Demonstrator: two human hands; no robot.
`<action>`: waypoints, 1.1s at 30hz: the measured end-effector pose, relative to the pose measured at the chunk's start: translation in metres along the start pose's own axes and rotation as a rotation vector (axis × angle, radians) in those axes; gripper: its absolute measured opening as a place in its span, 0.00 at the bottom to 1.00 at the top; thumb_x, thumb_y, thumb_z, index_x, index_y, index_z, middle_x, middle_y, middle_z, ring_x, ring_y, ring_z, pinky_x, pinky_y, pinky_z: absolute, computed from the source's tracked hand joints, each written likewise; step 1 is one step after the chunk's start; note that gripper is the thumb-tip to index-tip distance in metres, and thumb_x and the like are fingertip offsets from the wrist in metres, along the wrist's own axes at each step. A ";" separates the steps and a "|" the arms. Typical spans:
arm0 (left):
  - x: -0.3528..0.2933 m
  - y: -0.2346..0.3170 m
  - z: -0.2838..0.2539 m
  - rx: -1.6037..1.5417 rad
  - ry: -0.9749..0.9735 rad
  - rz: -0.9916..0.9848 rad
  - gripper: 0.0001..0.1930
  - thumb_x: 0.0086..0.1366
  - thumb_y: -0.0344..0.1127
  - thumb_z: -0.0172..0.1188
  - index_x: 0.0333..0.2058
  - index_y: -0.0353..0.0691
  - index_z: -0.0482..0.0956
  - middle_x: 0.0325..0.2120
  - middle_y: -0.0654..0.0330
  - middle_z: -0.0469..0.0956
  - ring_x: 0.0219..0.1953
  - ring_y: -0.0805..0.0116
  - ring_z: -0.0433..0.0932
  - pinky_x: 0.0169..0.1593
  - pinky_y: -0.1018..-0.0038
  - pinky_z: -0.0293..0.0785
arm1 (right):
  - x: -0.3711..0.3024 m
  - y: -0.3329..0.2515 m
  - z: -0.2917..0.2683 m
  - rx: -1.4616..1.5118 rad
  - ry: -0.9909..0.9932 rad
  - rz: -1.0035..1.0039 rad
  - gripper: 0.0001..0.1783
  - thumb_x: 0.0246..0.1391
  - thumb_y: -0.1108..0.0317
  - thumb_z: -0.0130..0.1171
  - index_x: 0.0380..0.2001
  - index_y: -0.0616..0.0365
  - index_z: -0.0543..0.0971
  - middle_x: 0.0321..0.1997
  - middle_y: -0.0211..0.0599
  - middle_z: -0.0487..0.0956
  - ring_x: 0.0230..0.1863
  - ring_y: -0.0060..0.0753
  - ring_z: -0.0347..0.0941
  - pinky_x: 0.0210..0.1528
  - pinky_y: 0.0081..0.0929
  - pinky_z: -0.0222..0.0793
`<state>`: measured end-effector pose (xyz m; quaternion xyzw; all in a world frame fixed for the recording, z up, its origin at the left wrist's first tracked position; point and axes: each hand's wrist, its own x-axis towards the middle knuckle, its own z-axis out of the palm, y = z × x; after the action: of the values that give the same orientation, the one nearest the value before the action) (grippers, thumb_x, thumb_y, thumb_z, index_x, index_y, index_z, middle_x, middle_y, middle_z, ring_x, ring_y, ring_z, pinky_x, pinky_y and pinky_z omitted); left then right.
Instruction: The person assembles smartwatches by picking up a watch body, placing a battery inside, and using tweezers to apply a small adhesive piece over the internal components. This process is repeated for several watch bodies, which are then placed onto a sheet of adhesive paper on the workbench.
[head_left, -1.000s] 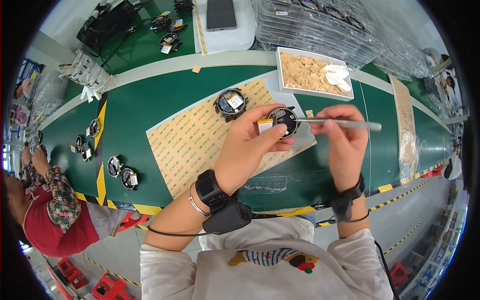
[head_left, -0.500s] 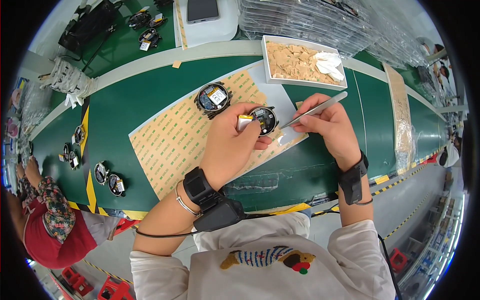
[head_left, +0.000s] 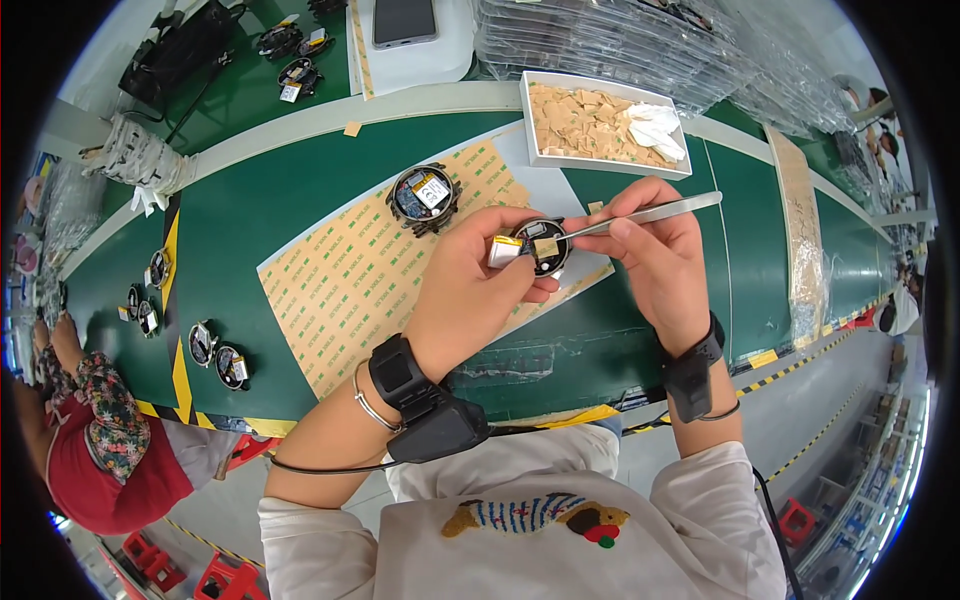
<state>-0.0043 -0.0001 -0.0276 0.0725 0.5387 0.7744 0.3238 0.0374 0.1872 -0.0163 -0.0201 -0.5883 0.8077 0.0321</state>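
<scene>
1. At left, two round watch bodies point(head_left: 232, 368) lie on the green tabletop point(head_left: 270, 230), just right of a yellow-and-black tape line point(head_left: 181, 372).
2. A tan patterned sheet point(head_left: 340, 300) lies aslant, its long axis climbing rightward; a further watch body point(head_left: 423, 195) rests on its upper part, open side up.
3. The left hand point(head_left: 465, 285) grips a round watch case point(head_left: 536, 231) over the sheet's right part, opening toward the camera. A silver battery point(head_left: 503, 252) sits at its left rim.
4. Inside the case is a small tan piece point(head_left: 546, 247); whether the tweezers point(head_left: 660, 210) touch it is too small to tell.
5. The right hand point(head_left: 665, 265) pinches those tweezers, apart from the left hand. Their long axis runs leftward and slightly down, tips at the case.
6. Green tabletop stretches rightward to a cardboard strip point(head_left: 800, 230); a white box point(head_left: 608, 167) stands beyond the hands.
</scene>
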 end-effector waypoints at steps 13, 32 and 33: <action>0.000 0.002 0.003 0.120 0.055 -0.009 0.08 0.60 0.23 0.50 0.39 0.31 0.71 0.31 0.58 0.76 0.23 0.76 0.76 0.25 0.83 0.73 | -0.009 0.005 0.012 -0.311 -0.093 -0.191 0.05 0.53 0.81 0.50 0.33 0.63 0.68 0.36 0.40 0.74 0.45 0.38 0.75 0.48 0.32 0.71; 0.000 0.000 -0.005 -0.159 0.009 -0.066 0.18 0.66 0.38 0.39 0.46 0.33 0.72 0.31 0.58 0.76 0.21 0.75 0.68 0.24 0.81 0.64 | -0.005 0.003 0.012 0.051 -0.065 -0.031 0.04 0.55 0.78 0.49 0.34 0.62 0.68 0.35 0.41 0.73 0.45 0.40 0.75 0.50 0.35 0.70; 0.000 0.001 -0.005 -0.193 -0.027 -0.082 0.19 0.66 0.38 0.38 0.47 0.33 0.71 0.32 0.58 0.75 0.22 0.74 0.70 0.26 0.80 0.66 | -0.004 0.000 0.011 0.050 -0.065 -0.032 0.04 0.55 0.78 0.49 0.34 0.62 0.68 0.35 0.41 0.73 0.45 0.40 0.75 0.50 0.35 0.70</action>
<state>-0.0072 -0.0043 -0.0288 0.0293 0.4598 0.8077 0.3679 0.0406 0.1767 -0.0131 0.0163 -0.5689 0.8218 0.0263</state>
